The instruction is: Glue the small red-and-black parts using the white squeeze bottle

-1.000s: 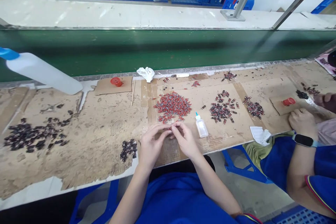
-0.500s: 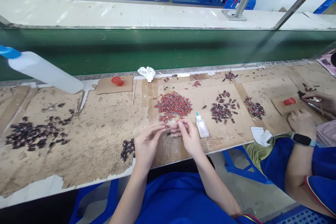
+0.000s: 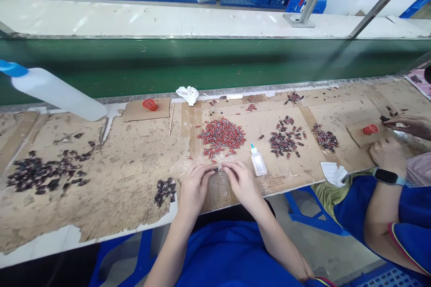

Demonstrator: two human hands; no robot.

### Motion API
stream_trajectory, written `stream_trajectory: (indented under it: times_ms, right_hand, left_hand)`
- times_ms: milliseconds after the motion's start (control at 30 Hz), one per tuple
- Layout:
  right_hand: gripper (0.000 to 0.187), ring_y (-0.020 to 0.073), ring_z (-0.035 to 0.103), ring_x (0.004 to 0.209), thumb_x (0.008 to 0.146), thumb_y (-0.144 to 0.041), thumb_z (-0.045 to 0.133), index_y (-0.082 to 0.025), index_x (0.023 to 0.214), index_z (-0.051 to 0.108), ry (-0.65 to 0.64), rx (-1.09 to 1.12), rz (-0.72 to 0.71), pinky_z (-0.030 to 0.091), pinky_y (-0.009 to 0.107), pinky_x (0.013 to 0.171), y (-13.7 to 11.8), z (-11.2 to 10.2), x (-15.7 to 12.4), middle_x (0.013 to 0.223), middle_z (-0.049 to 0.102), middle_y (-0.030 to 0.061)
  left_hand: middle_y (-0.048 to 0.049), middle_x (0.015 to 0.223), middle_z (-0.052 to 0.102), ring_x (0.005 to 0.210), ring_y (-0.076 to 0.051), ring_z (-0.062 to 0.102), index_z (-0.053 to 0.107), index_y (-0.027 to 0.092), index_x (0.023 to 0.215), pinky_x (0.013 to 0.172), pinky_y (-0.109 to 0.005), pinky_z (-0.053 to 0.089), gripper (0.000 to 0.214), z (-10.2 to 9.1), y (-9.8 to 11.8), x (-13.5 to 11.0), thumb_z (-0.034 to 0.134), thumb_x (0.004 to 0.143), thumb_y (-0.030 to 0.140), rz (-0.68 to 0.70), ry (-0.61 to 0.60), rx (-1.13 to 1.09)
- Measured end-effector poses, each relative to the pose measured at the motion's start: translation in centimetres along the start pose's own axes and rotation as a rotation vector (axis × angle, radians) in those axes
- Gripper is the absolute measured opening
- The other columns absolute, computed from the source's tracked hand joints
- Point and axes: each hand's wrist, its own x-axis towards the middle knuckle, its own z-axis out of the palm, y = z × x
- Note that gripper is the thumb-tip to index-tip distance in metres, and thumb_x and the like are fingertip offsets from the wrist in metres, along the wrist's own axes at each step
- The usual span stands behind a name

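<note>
My left hand (image 3: 194, 187) and my right hand (image 3: 241, 180) meet fingertip to fingertip near the bench's front edge, both pinched on a tiny part I cannot make out. Just beyond them lies a heap of small red parts (image 3: 220, 135). A small clear glue bottle with a blue tip (image 3: 258, 161) stands just right of my right hand. A little pile of dark parts (image 3: 164, 189) lies left of my left hand.
Worn cardboard (image 3: 128, 175) covers the bench; a green conveyor belt (image 3: 202, 60) runs behind it. Dark parts (image 3: 40, 172) lie far left, mixed piles (image 3: 284, 141) to the right. Red caps (image 3: 149, 104), a crumpled tissue (image 3: 188, 94), a white squeeze bottle (image 3: 50, 92). A co-worker's hands (image 3: 390, 154) work at right.
My hands drew slightly back toward me and came together again at the fingertips. The co-worker's far hand moved over to the dark parts at the right.
</note>
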Motion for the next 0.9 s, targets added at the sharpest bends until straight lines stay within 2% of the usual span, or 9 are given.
stream_trajectory:
  times_ms: [133,267,500,600,800,900]
  right_hand:
    - [0.015,0.0193,0.068,0.076,0.087,-0.028,0.059,-0.020,0.090,0.071,-0.009,0.073,0.057,0.057,0.031,0.069,-0.5,-0.1,0.0,0.086,0.072,0.0069]
    - [0.016,0.0180,0.069,0.078,0.087,-0.029,0.060,-0.018,0.087,0.071,-0.047,0.119,0.091,0.056,0.029,0.070,-1.4,-0.3,0.0,0.088,0.072,0.0071]
    - [0.015,0.0159,0.067,0.072,0.085,-0.027,0.061,-0.017,0.085,0.072,-0.065,0.152,0.135,0.056,0.026,0.068,-1.8,-0.3,-0.2,0.083,0.072,0.0054]
    - [0.015,0.0160,0.067,0.072,0.086,-0.025,0.060,-0.017,0.085,0.073,-0.064,0.137,0.113,0.056,0.026,0.067,-1.9,-0.3,-0.3,0.082,0.071,0.0055]
    - [0.016,0.0170,0.068,0.076,0.089,-0.023,0.059,-0.017,0.090,0.074,-0.012,0.041,-0.055,0.056,0.027,0.071,-2.1,-0.4,-0.5,0.084,0.071,0.0079]
    - [0.015,0.0174,0.068,0.077,0.090,-0.022,0.060,-0.017,0.091,0.075,0.007,0.038,-0.096,0.056,0.027,0.069,-2.0,-0.4,-0.5,0.084,0.071,0.0079]
  left_hand:
    - [-0.0027,0.089,0.074,0.083,-0.018,0.069,0.070,0.023,0.093,0.079,-0.030,0.056,0.017,-0.8,1.0,0.2,0.053,0.092,0.028,0.019,0.030,-0.063]
    - [-0.0025,0.086,0.075,0.081,-0.016,0.070,0.069,0.021,0.091,0.076,-0.028,0.057,0.014,-1.3,2.0,0.3,0.056,0.091,0.025,0.070,0.064,-0.070]
    - [-0.0020,0.082,0.075,0.077,-0.015,0.071,0.071,0.021,0.088,0.073,-0.027,0.058,0.013,-1.4,2.8,0.2,0.059,0.089,0.025,0.048,0.097,-0.130]
    - [-0.0024,0.083,0.075,0.077,-0.016,0.070,0.073,0.022,0.087,0.073,-0.028,0.058,0.013,-1.3,2.9,0.2,0.061,0.087,0.026,-0.006,0.079,-0.186]
    - [-0.0044,0.081,0.076,0.076,-0.018,0.071,0.075,0.022,0.082,0.076,-0.031,0.059,0.017,-1.3,3.0,0.1,0.066,0.081,0.036,-0.187,0.065,-0.356]
    - [-0.0055,0.081,0.076,0.076,-0.019,0.071,0.076,0.021,0.082,0.077,-0.032,0.060,0.018,-1.5,3.1,0.1,0.070,0.077,0.037,-0.252,0.038,-0.408]
